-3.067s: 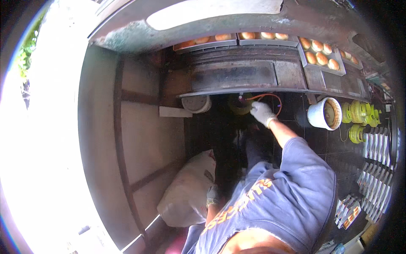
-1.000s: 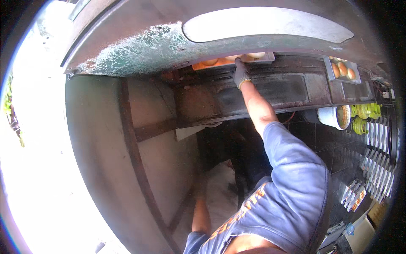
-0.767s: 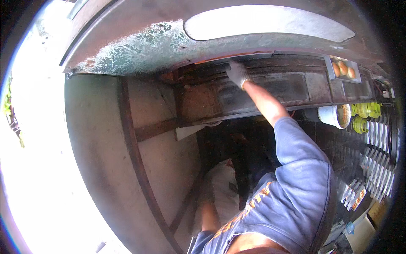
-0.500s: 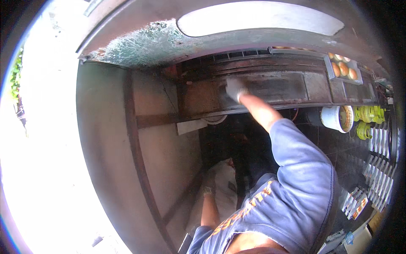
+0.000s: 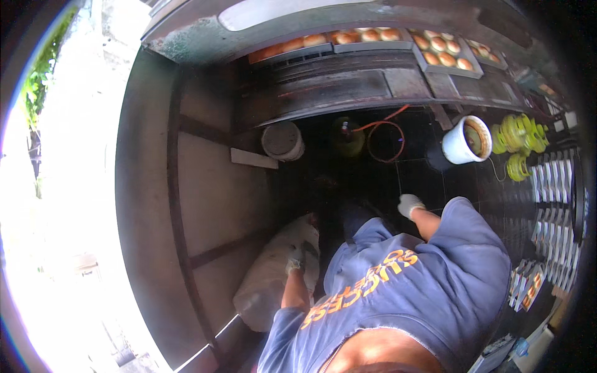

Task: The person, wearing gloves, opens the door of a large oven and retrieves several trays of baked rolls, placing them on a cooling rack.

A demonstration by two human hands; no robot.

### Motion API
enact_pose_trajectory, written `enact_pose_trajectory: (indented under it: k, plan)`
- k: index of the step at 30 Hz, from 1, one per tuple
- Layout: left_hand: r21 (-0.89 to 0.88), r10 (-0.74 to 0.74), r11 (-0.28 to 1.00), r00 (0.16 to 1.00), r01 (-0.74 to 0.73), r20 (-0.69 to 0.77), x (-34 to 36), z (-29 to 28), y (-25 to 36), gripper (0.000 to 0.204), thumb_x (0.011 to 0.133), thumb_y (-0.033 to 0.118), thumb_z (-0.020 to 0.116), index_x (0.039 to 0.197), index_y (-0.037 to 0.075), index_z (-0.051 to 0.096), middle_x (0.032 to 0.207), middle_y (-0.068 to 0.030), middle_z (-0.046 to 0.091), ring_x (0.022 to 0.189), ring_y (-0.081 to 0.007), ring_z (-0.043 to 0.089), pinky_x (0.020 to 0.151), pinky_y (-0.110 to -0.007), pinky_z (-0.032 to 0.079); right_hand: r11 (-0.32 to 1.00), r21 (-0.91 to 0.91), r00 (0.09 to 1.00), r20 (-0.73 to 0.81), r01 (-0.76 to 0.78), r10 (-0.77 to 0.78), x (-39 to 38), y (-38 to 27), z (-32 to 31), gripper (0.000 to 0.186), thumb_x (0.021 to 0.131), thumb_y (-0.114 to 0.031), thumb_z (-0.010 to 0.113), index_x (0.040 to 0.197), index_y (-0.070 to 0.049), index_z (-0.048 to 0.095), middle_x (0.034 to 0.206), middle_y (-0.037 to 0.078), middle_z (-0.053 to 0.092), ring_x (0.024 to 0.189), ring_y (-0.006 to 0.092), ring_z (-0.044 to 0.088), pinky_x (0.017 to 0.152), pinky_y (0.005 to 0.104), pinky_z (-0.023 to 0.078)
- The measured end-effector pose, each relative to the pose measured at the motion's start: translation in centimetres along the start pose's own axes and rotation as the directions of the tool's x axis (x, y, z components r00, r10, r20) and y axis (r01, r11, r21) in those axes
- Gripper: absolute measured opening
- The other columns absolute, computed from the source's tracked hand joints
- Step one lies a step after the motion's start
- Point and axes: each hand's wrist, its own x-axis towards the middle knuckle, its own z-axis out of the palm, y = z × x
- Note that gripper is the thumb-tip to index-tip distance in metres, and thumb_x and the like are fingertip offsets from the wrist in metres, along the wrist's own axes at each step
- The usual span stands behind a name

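Note:
My right hand (image 5: 410, 204), in a white glove, is low over the dark floor in front of my body. It looks rounded, and its fingers cannot be made out. My left hand (image 5: 296, 260), in a greyish glove, is at a big pale sack (image 5: 264, 292) standing to my left. Its fingers blend into the sack and a dark patch there, so whether it grips anything is unclear. Ahead is a long, worn metal counter (image 5: 348, 88) with trays of round browned buns behind and on it, including a bun tray (image 5: 471, 74) at the right.
Under the counter are a pale bucket (image 5: 283, 140), a green gas cylinder (image 5: 347, 143) and an orange hose (image 5: 376, 124). A white bucket (image 5: 459, 146) and several yellow-green cylinders (image 5: 513, 133) stand at the right. White racks (image 5: 553, 180) line the far right. A panel wall (image 5: 208, 161) rises left.
My right hand has come back from the counter and down toward my body. My view has shifted, bringing more bun trays into sight. The left hand stays by the sack.

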Motion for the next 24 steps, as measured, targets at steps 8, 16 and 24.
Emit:
enact_pose_trajectory:
  k: [8,16,24]
  plan:
    - [0.168,0.179,0.963,0.965,-0.212,0.191,-8.1,9.7,-8.2,0.046,0.094,0.038,0.053,0.129,0.009,0.058,0.118,-0.0220,0.068,0.109,-0.0400,0.064,0.090,-0.047,0.051,0.959,-0.150,0.957,0.128,-0.241,0.260,-4.1,24.5,7.5,0.028,0.088,-0.020,0.058,0.108,-0.007,0.074,0.120,0.020,0.067,0.116,0.0367,0.062,0.094,0.0479,0.052]
    - [0.190,0.258,0.932,0.933,-0.308,0.251,-11.7,8.8,9.5,0.041,0.097,0.032,0.047,0.127,0.009,0.063,0.119,-0.0243,0.066,0.114,-0.0388,0.063,0.094,-0.048,0.051,0.931,-0.304,0.964,-0.105,0.203,-0.244,3.7,25.7,0.3,0.025,0.087,-0.018,0.057,0.094,-0.005,0.077,0.099,0.019,0.073,0.095,0.0366,0.070,0.084,0.0481,0.055]
    - [0.202,0.442,0.873,0.895,-0.445,0.061,-12.9,16.5,28.7,0.031,0.091,0.014,0.055,0.120,0.011,0.065,0.117,-0.0191,0.067,0.112,-0.0421,0.060,0.093,-0.047,0.051,0.944,0.082,0.934,-0.191,0.321,-0.301,11.7,25.6,-19.1,0.029,0.078,-0.023,0.059,0.090,-0.001,0.074,0.097,0.022,0.070,0.095,0.0402,0.068,0.087,0.0483,0.051]
